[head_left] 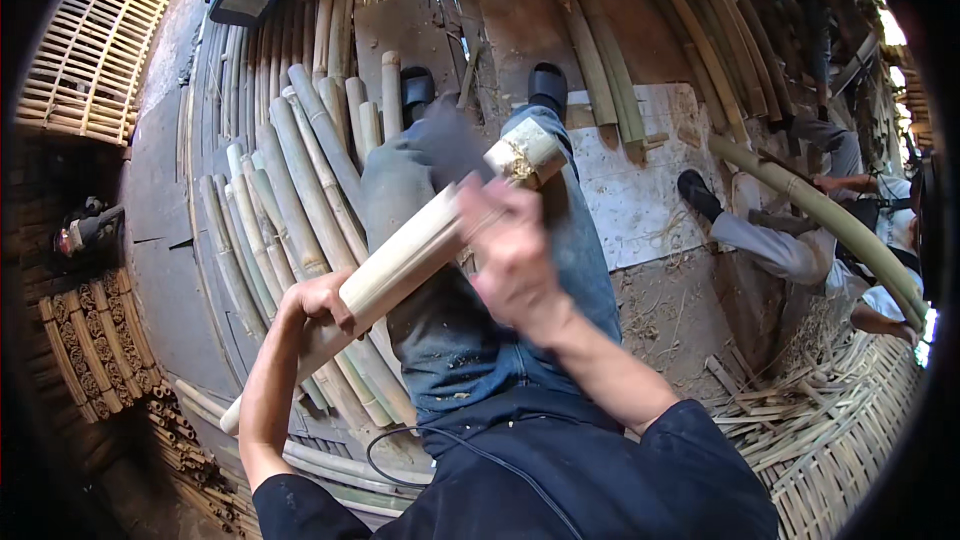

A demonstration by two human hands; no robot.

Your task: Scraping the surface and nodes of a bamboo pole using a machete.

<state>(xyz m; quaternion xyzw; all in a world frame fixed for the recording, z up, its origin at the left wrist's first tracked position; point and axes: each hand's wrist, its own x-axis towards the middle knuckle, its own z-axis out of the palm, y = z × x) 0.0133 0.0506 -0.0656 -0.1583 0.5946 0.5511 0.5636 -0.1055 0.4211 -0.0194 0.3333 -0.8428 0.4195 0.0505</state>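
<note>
The bamboo pole [405,245] lies slantwise across the lap of a seated person, its low end towards 8 o'clock and its far end at 1 o'clock, past the right thigh. The left hand [322,302] is at 8 o'clock, fingers curled round the pole's lower stretch. The right hand [510,262], near the hub of the dial, is blurred but looks closed, apparently round the handle of a dark, flat tool [450,145] at 12 o'clock; the handle itself is hidden, and I cannot tell whether the edge touches the bamboo.

The likeliest trouble is a glancing stroke. The pole bears a rough, shaving-flecked band [518,162] near its far end, and an edge catching there could skip towards the jeans [590,240] just beneath — a thigh is poor backing for a blade. The pole is round and only the left hand steadies it, so a loose grip could let it roll, turning the stroke aside. The left hand sits well down from the tool, but a slip back along the bamboo would run its way. The black cable [385,475], looping out at 7 o'clock, could snag the left elbow or the pole's low end.
</note>
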